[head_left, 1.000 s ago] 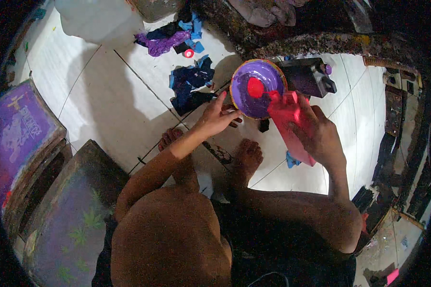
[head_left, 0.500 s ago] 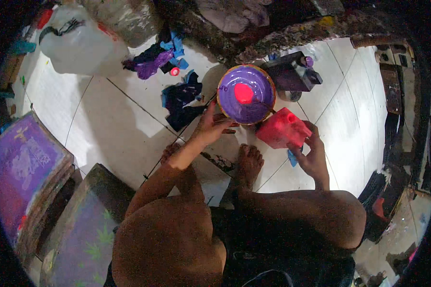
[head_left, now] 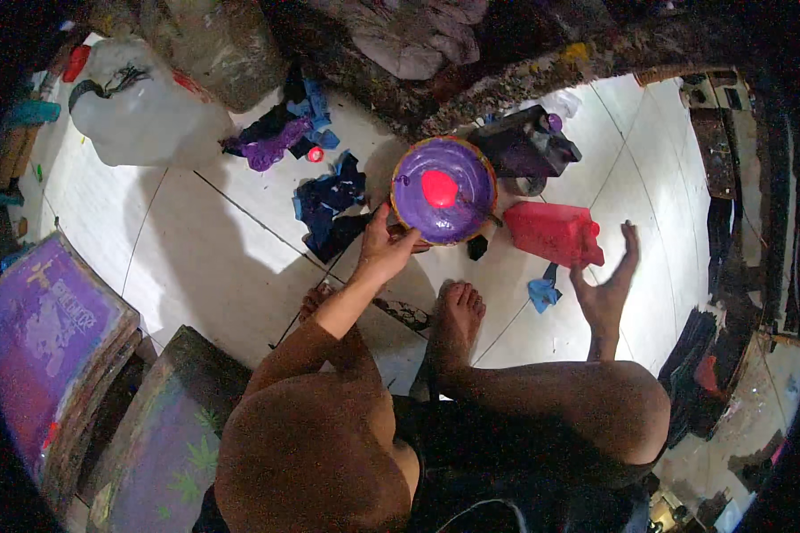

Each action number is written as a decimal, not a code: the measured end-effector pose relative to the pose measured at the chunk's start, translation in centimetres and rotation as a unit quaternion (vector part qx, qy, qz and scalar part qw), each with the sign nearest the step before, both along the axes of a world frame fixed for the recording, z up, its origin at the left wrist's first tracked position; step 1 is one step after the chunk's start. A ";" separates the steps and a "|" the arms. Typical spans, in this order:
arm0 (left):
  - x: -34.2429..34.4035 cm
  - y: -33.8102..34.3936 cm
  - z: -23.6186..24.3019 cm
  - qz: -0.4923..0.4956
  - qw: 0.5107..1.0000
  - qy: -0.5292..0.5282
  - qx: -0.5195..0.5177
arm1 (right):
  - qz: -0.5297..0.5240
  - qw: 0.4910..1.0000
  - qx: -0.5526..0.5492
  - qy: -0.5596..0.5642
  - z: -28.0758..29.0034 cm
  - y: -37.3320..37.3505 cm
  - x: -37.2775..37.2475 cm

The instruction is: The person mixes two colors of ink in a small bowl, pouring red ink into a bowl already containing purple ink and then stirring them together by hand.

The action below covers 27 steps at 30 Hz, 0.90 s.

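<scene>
My left hand [head_left: 385, 249] holds the lower left side of a round bowl [head_left: 400, 178] of purple paint with an orange rim. A red pool [head_left: 440, 188] lies inside, and a dark stick [head_left: 484, 213] leans in it at the right. Right of the bowl, a red plastic jug [head_left: 547, 233] rests on the tiles. Beside it my right hand [head_left: 606, 280] is open, fingers apart, holding nothing. A dark jug [head_left: 524, 142] with a purple cap is behind, and a blue scrap [head_left: 542, 293] lies below the red jug.
Dark blue rags [head_left: 329, 200], purple rags [head_left: 276, 142] and a red cap [head_left: 315, 154] lie left of the bowl. A translucent container [head_left: 151, 115] is upper left. Stacked purple printing frames [head_left: 58, 329] are at lower left. Dark boards [head_left: 693, 373] line the right; a crusted ledge [head_left: 471, 102] crosses the back.
The red jug has been tipped away from the bowl, set on the floor and let go. My right hand has opened and drawn off it. The red pool in the bowl looks larger.
</scene>
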State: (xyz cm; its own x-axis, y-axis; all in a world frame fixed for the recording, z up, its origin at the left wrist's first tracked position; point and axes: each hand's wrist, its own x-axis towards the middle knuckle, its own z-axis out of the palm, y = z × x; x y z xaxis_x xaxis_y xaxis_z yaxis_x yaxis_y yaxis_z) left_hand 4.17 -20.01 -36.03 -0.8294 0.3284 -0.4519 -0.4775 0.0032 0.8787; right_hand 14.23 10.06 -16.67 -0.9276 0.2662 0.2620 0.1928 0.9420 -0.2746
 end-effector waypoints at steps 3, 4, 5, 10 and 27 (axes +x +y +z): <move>0.1 -0.4 1.3 0.000 0.998 0.044 -0.032 | 0.096 0.987 -0.006 -0.131 0.5 -3.2 -2.1; 0.0 -0.1 0.4 0.012 1.000 0.007 0.020 | 0.078 0.969 -0.019 -0.235 -0.3 -5.1 -4.3; -0.5 -0.3 0.1 0.030 0.997 -0.029 0.070 | 0.067 0.938 -0.026 -0.339 -1.1 -7.1 -6.8; -0.5 -2.7 1.6 -0.059 0.979 -0.054 0.190 | 0.241 0.956 -0.014 -0.165 -9.5 -7.8 -10.7; 1.7 0.6 -0.6 -0.002 0.945 -0.140 0.297 | 0.443 0.757 0.276 -0.394 -4.3 -9.0 -19.2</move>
State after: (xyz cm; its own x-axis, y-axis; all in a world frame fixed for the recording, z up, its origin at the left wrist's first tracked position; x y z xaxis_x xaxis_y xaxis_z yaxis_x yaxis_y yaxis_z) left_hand 5.91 -19.44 -36.59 -0.7032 0.5959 -0.3878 -0.6921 -0.4487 0.5654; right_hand -4.99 1.04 -21.01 -0.6042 -0.4987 -0.6214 -0.6818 0.7272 0.0793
